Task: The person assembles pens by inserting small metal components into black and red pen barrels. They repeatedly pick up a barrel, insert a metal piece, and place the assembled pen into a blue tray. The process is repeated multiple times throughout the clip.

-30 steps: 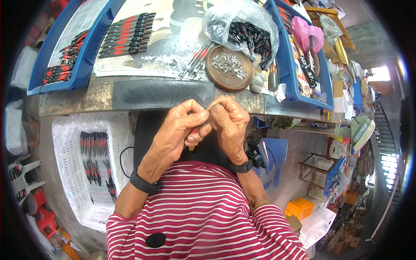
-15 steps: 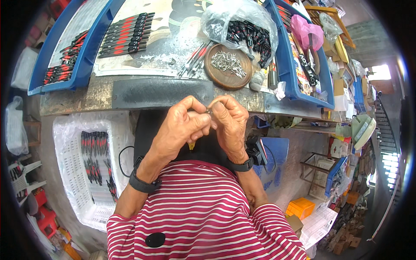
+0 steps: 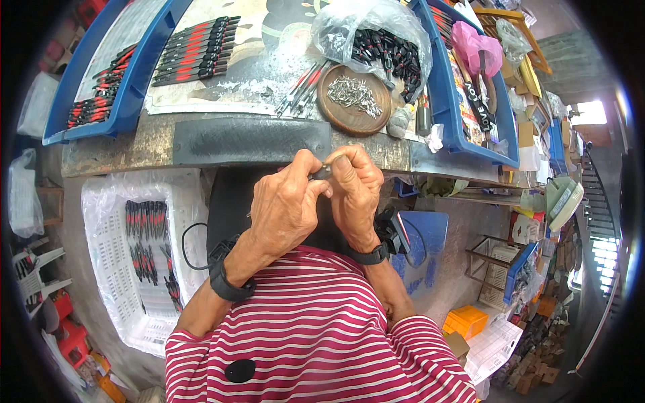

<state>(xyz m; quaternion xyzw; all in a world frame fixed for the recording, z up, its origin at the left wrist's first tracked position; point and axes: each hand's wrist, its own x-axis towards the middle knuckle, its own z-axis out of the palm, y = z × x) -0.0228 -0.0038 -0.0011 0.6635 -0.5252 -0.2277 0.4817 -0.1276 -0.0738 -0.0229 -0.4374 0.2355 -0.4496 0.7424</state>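
My left hand [image 3: 285, 205] and my right hand [image 3: 355, 191] meet just off the table's front edge, both closed in a pinch. Between their fingertips is a small black part [image 3: 322, 172]; the left thumb and forefinger grip its body, and the right fingers close at its upper end. Whatever else the right fingers cover is hidden. Just beyond the hands, a round wooden bowl [image 3: 329, 115] holds many small silvery metal pieces [image 3: 353, 94]. Behind it, a clear plastic bag [image 3: 336, 33] lies open, full of black parts with red marks [image 3: 393, 57].
Slender black-and-red pen-like pieces [image 3: 195, 54] lie in a row on the table [image 3: 154, 127]. Blue trays stand left [image 3: 127, 101] and right [image 3: 447, 114]. Thin rods [image 3: 302, 91] lie beside the bowl. A white basket [image 3: 107, 258] with more pieces is at lower left.
My left hand has turned so its back faces up more, and its fingers have shifted. The black part now shows between the fingertips. The right hand has barely moved.
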